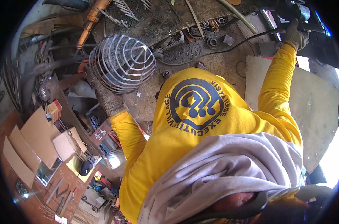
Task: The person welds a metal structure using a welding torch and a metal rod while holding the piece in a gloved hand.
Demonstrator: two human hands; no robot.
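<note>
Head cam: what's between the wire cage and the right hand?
Head view: a black cable spans much of the stretch from cage to right hand; a metal ring lies beside it.

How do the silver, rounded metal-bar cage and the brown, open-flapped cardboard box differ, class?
The silver, rounded metal-bar cage curves; the brown, open-flapped cardboard box has flat panels. The cage's bars leave gaps; the box's panels are solid. The cage is at the gloved left hand; the box is apart from it. Both sit left of centre.

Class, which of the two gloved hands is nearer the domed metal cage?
The left hand, beside the cage; the right hand is far off, at the picture's upper right.
</note>
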